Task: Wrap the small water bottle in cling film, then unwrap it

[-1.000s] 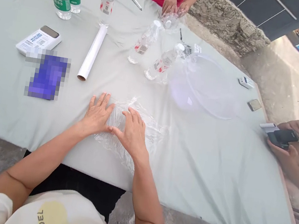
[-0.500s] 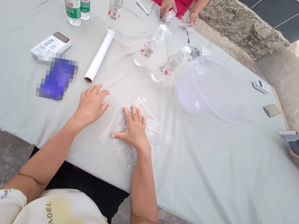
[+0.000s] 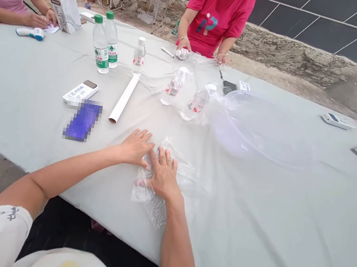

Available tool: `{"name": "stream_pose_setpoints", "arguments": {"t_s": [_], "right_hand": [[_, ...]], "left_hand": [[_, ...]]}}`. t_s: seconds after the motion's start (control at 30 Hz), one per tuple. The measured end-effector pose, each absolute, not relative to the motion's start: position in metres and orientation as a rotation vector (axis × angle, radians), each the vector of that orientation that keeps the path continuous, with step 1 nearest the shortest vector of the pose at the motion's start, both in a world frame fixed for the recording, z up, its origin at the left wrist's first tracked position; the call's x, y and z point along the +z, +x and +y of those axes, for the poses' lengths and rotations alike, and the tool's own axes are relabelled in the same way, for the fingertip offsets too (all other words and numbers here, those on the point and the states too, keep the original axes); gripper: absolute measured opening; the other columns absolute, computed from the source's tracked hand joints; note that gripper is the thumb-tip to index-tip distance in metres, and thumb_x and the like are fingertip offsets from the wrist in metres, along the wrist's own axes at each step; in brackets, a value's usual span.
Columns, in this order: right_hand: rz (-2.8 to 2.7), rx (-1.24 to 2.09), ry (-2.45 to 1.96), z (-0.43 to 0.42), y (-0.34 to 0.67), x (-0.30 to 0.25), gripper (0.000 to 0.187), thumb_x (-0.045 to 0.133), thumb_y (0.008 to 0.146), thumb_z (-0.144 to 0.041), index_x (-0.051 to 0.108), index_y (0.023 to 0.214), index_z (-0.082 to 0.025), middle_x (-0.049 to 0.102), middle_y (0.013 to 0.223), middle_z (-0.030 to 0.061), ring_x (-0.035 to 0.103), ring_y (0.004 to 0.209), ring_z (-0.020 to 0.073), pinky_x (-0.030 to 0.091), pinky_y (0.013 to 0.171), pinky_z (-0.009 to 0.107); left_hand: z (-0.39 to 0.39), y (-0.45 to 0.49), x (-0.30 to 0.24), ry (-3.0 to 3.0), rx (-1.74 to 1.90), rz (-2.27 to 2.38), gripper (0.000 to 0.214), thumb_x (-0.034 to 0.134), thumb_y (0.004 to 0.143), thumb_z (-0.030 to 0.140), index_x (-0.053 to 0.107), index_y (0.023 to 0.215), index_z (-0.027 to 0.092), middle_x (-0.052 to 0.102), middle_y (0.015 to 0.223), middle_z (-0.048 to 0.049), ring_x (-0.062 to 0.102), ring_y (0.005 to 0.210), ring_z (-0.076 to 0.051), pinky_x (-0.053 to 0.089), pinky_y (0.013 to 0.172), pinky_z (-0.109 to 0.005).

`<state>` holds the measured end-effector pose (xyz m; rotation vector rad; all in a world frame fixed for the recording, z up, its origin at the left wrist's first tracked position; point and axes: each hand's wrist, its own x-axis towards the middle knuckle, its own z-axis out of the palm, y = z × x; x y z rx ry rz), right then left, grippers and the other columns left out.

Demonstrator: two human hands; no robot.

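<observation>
A crumpled sheet of clear plastic film [image 3: 156, 209] lies on the table in front of me. My right hand [image 3: 164, 175] is spread over it, palm down, with a layer of film across the thumb. Just left of it, my left hand [image 3: 136, 148] reaches the film's left edge, fingers apart and thumb touching or close to the film. Whether the left fingers press on the film I cannot tell. A white roll [image 3: 124, 98] lies beyond my left hand, and a blurred purple thing [image 3: 83, 121] is to its left.
Two small bottles in plastic [image 3: 171, 91] stand ahead, beside a large translucent lid-like piece [image 3: 260, 128]. Two green-capped bottles [image 3: 101, 56] and a white box-shaped device [image 3: 80, 92] are at the left. Across the table a person in red [image 3: 213, 17] handles a bottle; another sits far left.
My left hand has moved right, up against the right hand. The film's left side is folded inward under them. The view has tilted up, showing more of the far side.
</observation>
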<state>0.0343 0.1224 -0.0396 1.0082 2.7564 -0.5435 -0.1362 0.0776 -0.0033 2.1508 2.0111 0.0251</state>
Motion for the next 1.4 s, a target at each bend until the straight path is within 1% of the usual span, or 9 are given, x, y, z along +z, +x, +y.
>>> {"name": "stream_pose_setpoints", "arguments": {"t_s": [0.07, 0.27, 0.47, 0.6, 0.77, 0.83, 0.97, 1.1, 1.4], "right_hand": [[2.745, -0.557, 1.02, 0.123, 0.035, -0.036, 0.114, 0.075, 0.068, -0.066, 0.019, 0.159, -0.027, 0.004, 0.168, 0.0136, -0.004, 0.154, 0.0364, 0.006, 0.12, 0.065], [2.781, -0.635, 0.929, 0.126, 0.041, -0.032, 0.117, 0.077, 0.065, -0.068, 0.021, 0.159, -0.027, 0.004, 0.168, 0.0119, -0.004, 0.155, 0.0335, 0.003, 0.122, 0.06], [2.773, -0.659, 1.03, 0.143, 0.07, -0.028, 0.086, 0.07, 0.078, -0.061, 0.037, 0.152, -0.032, 0.019, 0.166, 0.0034, 0.005, 0.155, 0.0323, 0.006, 0.122, 0.061], [2.714, -0.636, 1.302, 0.155, 0.097, -0.025, 0.072, 0.065, 0.083, -0.06, 0.047, 0.146, -0.031, 0.03, 0.163, 0.0069, 0.015, 0.153, 0.0339, 0.015, 0.12, 0.063], [3.029, -0.506, 1.137, 0.136, 0.077, -0.021, 0.061, 0.056, 0.091, -0.06, 0.049, 0.143, -0.027, 0.04, 0.157, 0.0108, 0.027, 0.15, 0.0345, 0.024, 0.118, 0.062], [3.071, -0.502, 0.939, 0.122, 0.056, -0.024, 0.061, 0.056, 0.092, -0.056, 0.045, 0.146, -0.028, 0.039, 0.158, 0.0089, 0.027, 0.15, 0.0334, 0.025, 0.118, 0.061], [3.033, -0.468, 0.819, 0.105, 0.029, -0.041, 0.062, 0.057, 0.093, -0.052, 0.044, 0.148, -0.026, 0.033, 0.161, 0.0108, 0.023, 0.151, 0.0346, 0.02, 0.119, 0.063], [3.079, -0.465, 0.799, 0.106, 0.028, -0.054, 0.059, 0.055, 0.094, -0.052, 0.047, 0.146, -0.026, 0.032, 0.162, 0.0093, 0.021, 0.152, 0.0335, 0.017, 0.121, 0.062], [3.143, -0.485, 0.759, 0.113, 0.033, -0.063, 0.057, 0.052, 0.096, -0.053, 0.052, 0.143, -0.021, 0.039, 0.158, 0.0131, 0.026, 0.15, 0.0337, 0.018, 0.121, 0.059]], "left_hand": [[0.072, -0.148, -0.005, 2.155, -0.031, 2.009, 0.077, 0.084, 0.066, 0.053, 0.061, 0.132, 0.021, 0.042, 0.153, -0.0204, 0.028, 0.147, -0.042, 0.022, 0.117, -0.059], [0.051, -0.163, -0.006, 2.056, -0.123, 2.026, 0.094, 0.084, 0.065, 0.054, 0.049, 0.146, 0.023, 0.033, 0.158, -0.0209, 0.023, 0.149, -0.041, 0.018, 0.119, -0.058], [0.039, -0.164, -0.007, 2.033, -0.219, 2.018, 0.105, 0.083, 0.062, 0.06, 0.042, 0.15, 0.021, 0.029, 0.16, -0.0221, 0.021, 0.15, -0.04, 0.017, 0.119, -0.057], [0.027, -0.169, -0.001, 1.994, -0.264, 1.981, 0.107, 0.079, 0.063, 0.064, 0.037, 0.152, 0.023, 0.027, 0.161, -0.022, 0.018, 0.151, -0.039, 0.017, 0.118, -0.056], [0.025, -0.184, 0.02, 1.913, 0.144, 1.917, 0.085, 0.063, 0.082, 0.062, 0.033, 0.153, 0.027, 0.036, 0.158, -0.0157, 0.031, 0.147, -0.033, 0.029, 0.116, -0.05], [0.035, -0.193, 0.025, 1.865, 0.419, 2.042, 0.067, 0.056, 0.09, 0.051, 0.037, 0.149, 0.025, 0.044, 0.151, -0.0125, 0.044, 0.139, -0.028, 0.037, 0.111, -0.044], [0.066, -0.216, 0.023, 1.613, 0.728, 2.472, 0.039, 0.053, 0.092, 0.028, 0.051, 0.13, 0.02, 0.055, 0.134, -0.0116, 0.054, 0.124, -0.026, 0.044, 0.104, -0.041], [0.097, -0.234, 0.01, 1.332, 0.541, 2.793, 0.043, 0.045, 0.092, 0.017, 0.047, 0.135, 0.021, 0.048, 0.139, -0.0159, 0.048, 0.128, -0.031, 0.045, 0.1, -0.045], [0.095, -0.229, -0.014, 1.285, 0.214, 2.776, 0.05, 0.042, 0.084, 0.005, 0.054, 0.13, 0.017, 0.041, 0.14, -0.021, 0.051, 0.119, -0.035, 0.044, 0.097, -0.046]]}}
